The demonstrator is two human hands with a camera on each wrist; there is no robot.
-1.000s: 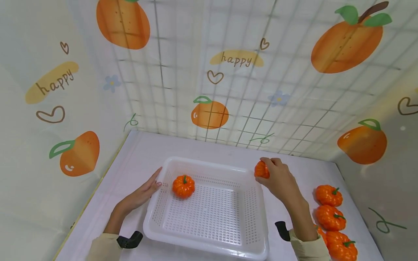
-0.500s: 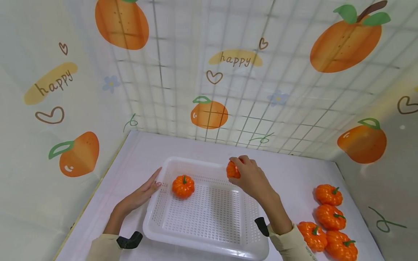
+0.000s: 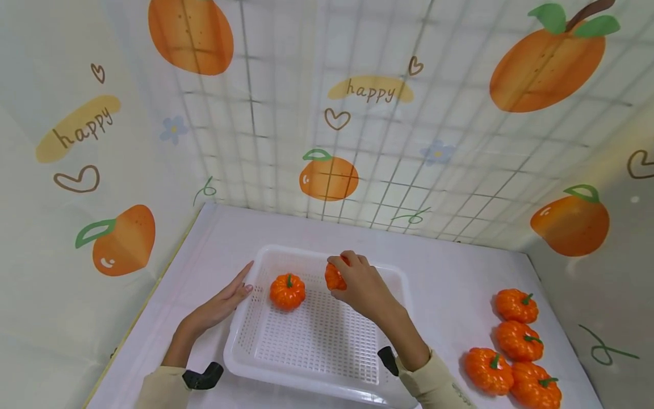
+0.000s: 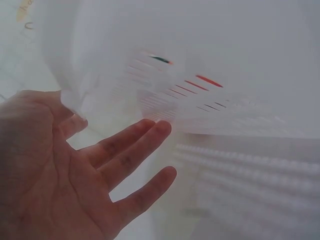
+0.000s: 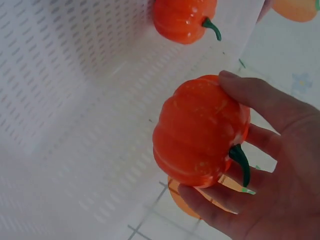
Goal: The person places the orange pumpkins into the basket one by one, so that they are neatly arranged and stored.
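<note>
My right hand (image 3: 363,287) grips a small orange pumpkin (image 5: 200,132) with a green stem, thumb on one side and fingers on the other. It is above the far part of a white perforated plastic basket (image 3: 317,392). Inside that basket, toward the left, sits another pumpkin (image 3: 288,292); the right wrist view also shows it. My left hand (image 3: 219,307) touches the basket's left side with its fingers extended. In the left wrist view those straight fingers (image 4: 140,155) lie against the basket's outer wall.
Several pumpkins (image 3: 520,341) stand grouped on the white table (image 3: 449,301) at the right. Behind the table rises a pale wall covering (image 3: 276,170) printed with oranges and a grid.
My right hand has carried its pumpkin leftward, from beyond the basket's right rim to above its inside. The left hand and the basket have stayed in place.
</note>
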